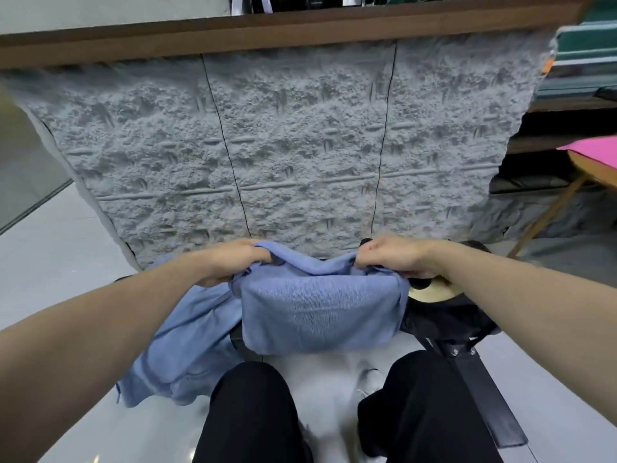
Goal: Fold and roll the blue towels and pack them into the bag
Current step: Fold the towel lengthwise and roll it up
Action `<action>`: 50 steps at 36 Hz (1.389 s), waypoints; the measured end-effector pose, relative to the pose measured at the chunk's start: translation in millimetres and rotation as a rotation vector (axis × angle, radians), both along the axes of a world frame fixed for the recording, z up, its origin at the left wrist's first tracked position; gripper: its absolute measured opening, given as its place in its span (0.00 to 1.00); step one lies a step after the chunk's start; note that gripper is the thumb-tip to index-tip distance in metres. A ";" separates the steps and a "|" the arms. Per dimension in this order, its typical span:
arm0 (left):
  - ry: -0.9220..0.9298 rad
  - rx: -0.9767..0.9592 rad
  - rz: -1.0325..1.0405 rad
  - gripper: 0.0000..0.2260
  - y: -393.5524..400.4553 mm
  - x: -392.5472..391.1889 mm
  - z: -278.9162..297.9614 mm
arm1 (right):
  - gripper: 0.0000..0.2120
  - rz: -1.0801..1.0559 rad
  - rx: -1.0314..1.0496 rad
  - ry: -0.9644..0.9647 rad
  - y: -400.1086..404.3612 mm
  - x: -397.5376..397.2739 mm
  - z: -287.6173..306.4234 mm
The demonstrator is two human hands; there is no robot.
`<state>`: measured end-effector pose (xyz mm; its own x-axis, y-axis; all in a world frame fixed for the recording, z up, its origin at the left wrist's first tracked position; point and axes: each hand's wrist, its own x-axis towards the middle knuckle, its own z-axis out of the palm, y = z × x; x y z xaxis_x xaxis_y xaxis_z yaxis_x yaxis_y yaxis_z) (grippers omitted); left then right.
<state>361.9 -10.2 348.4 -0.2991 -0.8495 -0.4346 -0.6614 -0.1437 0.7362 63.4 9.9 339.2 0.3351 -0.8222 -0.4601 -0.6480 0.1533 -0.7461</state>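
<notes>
Hands: two, both mine. My left hand [233, 260] and my right hand [397, 259] are set apart, each with fingers curled tight around one upper corner of the same towel.
Towels: two blue ones that I can count. The folded towel [320, 312] hangs from my grip in front of my knees, doubled into a rough rectangle whose lower edge hangs free above the floor. The second towel [180, 349] lies crumpled below my left forearm and trails down to the floor.
Bag: one dark bag [444, 315] sits just beside the held towel, under my right wrist, with a pale lining showing at its mouth. A black strap [480, 389] runs from it toward the lower right.
Legs: two, in black trousers [253, 412], either side of a bare strip of pale floor [60, 248].
Edges and room: a grey textured panel [283, 145] with two thin vertical seams rises right behind my hands; open floor spreads to the left.
Right side: a round wooden table [594, 172] with a pink sheet [597, 147], cut off by the frame edge.
Hard to make out: my fingertips are buried in cloth; the bag's interior is mostly hidden; the picture is blurred toward its borders.
</notes>
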 end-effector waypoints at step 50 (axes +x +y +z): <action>0.062 0.160 0.159 0.13 -147.6 -28.2 -252.5 | 0.08 0.238 -0.165 0.414 -156.9 74.6 -252.6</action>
<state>333.7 -157.8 95.9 -0.1971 -0.8098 -0.5526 -0.5752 -0.3609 0.7341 138.0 -147.0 86.6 0.3390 -0.8181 -0.4645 -0.8973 -0.1329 -0.4209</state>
